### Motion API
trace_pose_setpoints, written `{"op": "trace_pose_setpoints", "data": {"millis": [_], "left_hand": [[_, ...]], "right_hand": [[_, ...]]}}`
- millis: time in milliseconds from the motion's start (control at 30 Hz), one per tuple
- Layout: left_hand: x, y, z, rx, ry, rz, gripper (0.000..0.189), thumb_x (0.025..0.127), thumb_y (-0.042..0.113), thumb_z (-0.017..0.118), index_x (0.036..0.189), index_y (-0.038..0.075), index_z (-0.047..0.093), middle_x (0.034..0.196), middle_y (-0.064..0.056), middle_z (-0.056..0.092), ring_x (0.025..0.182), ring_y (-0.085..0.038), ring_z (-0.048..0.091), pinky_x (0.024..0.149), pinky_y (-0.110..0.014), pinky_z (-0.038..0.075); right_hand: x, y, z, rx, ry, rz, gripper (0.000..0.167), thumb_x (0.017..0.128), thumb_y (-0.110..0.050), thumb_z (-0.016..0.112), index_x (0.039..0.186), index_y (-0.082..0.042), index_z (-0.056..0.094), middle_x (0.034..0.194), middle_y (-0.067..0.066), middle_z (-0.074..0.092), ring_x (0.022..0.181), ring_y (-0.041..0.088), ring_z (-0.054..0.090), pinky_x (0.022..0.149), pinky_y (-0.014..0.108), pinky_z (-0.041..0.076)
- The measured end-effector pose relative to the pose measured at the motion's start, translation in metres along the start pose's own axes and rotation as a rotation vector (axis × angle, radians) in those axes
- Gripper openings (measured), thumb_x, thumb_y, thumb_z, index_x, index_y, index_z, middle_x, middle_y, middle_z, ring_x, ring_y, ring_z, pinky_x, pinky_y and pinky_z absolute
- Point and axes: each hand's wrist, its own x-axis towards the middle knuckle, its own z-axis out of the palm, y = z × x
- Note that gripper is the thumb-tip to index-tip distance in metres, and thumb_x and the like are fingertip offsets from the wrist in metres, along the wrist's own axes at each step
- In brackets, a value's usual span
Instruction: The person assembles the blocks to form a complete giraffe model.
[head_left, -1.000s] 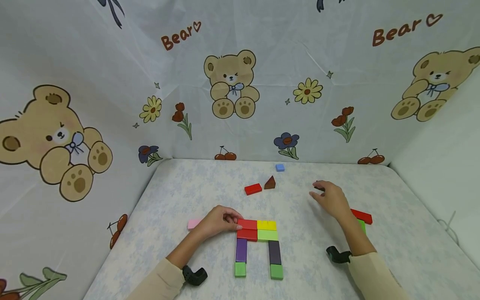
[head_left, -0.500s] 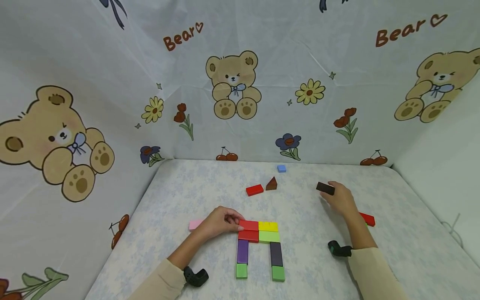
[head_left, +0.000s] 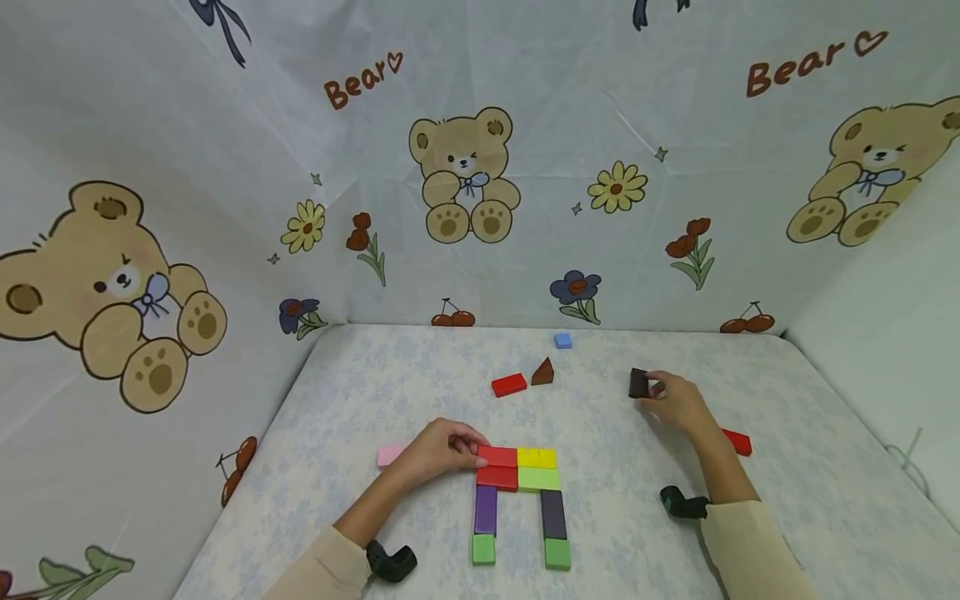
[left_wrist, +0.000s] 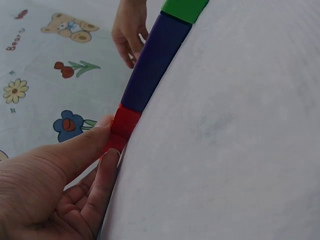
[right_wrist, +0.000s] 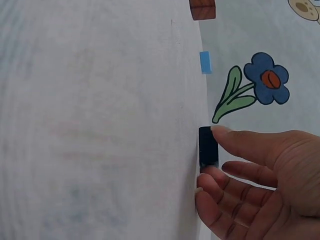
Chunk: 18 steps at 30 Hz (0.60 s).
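Observation:
In the head view, several flat blocks lie joined as a shape with two legs. My left hand (head_left: 437,450) pinches the left end of the upper red block (head_left: 498,456) between thumb and fingers. Below it lies another red block (head_left: 497,478), with a yellow block (head_left: 536,458) and a lime block (head_left: 538,479) to the right. A purple block (head_left: 485,509) and a dark purple block (head_left: 553,514) form the legs, ending in green blocks (head_left: 483,551). At right, my right hand (head_left: 678,402) holds a black block (head_left: 638,383) on end between thumb and fingers.
Farther back lie a loose red block (head_left: 509,385), a brown triangular block (head_left: 543,372) and a small blue block (head_left: 562,341). A pink block (head_left: 390,455) is partly behind my left hand. Another red block (head_left: 737,442) lies beside my right forearm. A printed cloth (head_left: 525,258) rises behind the table.
The black block, mostly hidden in my right hand at first, came into sight lengthwise and is now turned on end. My left hand has stayed at the red block.

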Motion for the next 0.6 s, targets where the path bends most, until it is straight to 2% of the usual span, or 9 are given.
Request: {"op": "trace_pose_setpoints", "data": {"millis": [133,300,600], "left_hand": [[0.0,-0.001,0.001,-0.002,-0.001,0.002,0.021,0.083,0.019,0.086,0.103,0.018,0.08,0.079,0.003,0.067,0.071,-0.012,0.059,0.065,-0.024,0.052],[0.002,-0.002,0.001,0.007,0.0,0.015,0.021,0.083,0.021,0.086,0.103,0.019,0.08,0.08,0.003,0.067,0.072,-0.013,0.06,0.066,-0.025,0.053],[0.002,-0.004,0.001,0.014,0.0,0.017,0.021,0.083,0.022,0.087,0.103,0.019,0.08,0.08,0.003,0.067,0.07,-0.013,0.06,0.065,-0.026,0.053]], "right_hand": [[0.004,0.004,-0.001,0.035,-0.031,0.012,0.076,0.091,-0.019,0.076,0.145,0.016,0.036,0.104,0.026,0.063,0.082,0.029,0.057,0.064,0.036,0.05],[0.009,0.011,0.0,0.058,-0.062,0.017,0.088,0.092,-0.022,0.077,0.153,0.014,0.024,0.096,0.018,0.06,0.076,0.023,0.054,0.063,0.034,0.047],[0.01,0.009,0.001,0.045,-0.107,-0.019,0.082,0.095,-0.02,0.072,0.153,0.013,0.024,0.088,0.012,0.053,0.073,0.022,0.049,0.062,0.034,0.042]]}}
